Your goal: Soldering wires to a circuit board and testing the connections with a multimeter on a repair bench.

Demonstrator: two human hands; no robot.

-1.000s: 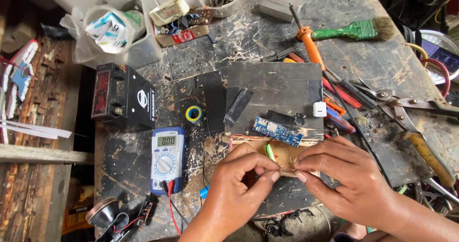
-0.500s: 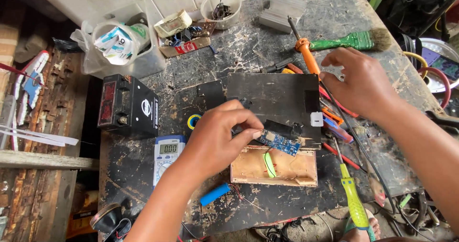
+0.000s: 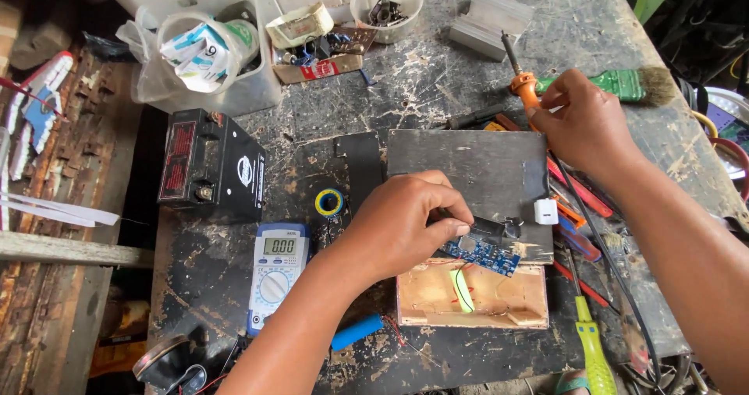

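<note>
Blue circuit board (image 3: 485,256) is sitting just under the left hand's fingertips, overlapping the top edge of a small wooden block (image 3: 473,297) with a green strip on it. Left hand (image 3: 402,225) is pinching the board's near end, fingers curled together. Right hand (image 3: 583,122) is closing around the orange handle of a soldering iron (image 3: 521,79), up and well apart from the left, with the iron's tip pointing away. A dark metal plate (image 3: 468,165) is lying between the two hands. A yellow-blue tape roll (image 3: 329,202) is just left of the left hand, a digital multimeter (image 3: 277,274) is beside the left forearm, and a black battery (image 3: 209,165) is further left. A green-handled brush (image 3: 624,83) is just beyond the right hand; a yellow screwdriver (image 3: 591,344) is lying below the right forearm.
</note>
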